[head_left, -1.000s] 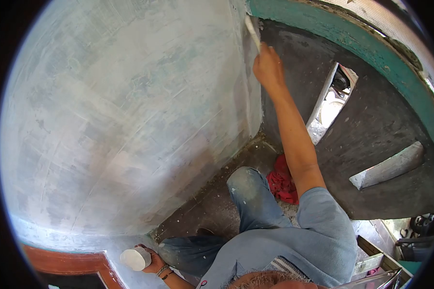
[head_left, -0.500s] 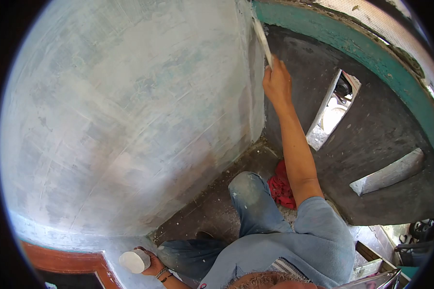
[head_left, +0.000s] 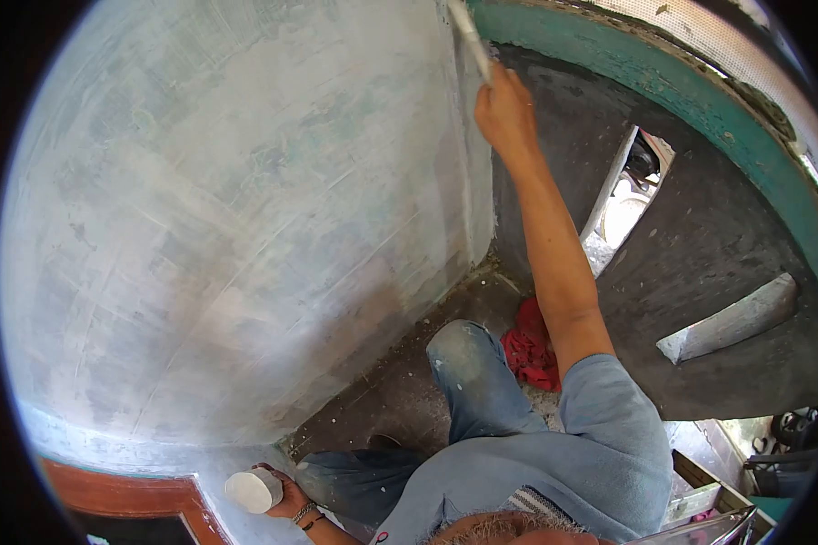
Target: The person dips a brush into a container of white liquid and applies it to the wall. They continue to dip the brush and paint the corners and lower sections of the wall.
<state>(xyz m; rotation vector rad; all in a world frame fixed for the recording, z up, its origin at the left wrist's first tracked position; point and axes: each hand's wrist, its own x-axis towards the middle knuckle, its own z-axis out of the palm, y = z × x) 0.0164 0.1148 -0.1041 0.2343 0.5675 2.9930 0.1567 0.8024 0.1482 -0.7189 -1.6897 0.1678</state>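
Observation:
My right hand point(head_left: 507, 111) is closed around the handle of a pale brush-like tool point(head_left: 471, 40), raised along the corner where the whitish wall point(head_left: 273, 209) meets the dark grey wall point(head_left: 563, 118). The tool's far end is near the top edge of the view and hard to make out. Low on the left, my left hand point(head_left: 289, 496) holds a round white container point(head_left: 253, 491), its fingers wrapped round the side. That container is beside the lower part of the pale wall.
Two slanted openings point(head_left: 623, 204) cut the dark wall, under a green band point(head_left: 627, 68). Red cloth point(head_left: 530, 350) lies on the dark, speckled floor point(head_left: 373, 404) by my knee. A brown wooden frame point(head_left: 123, 490) stands lower left. An open drawer-like box point(head_left: 693, 490) is lower right.
My right hand has moved up and slightly left with the tool, along the corner. The left hand and the white container have stayed nearly still.

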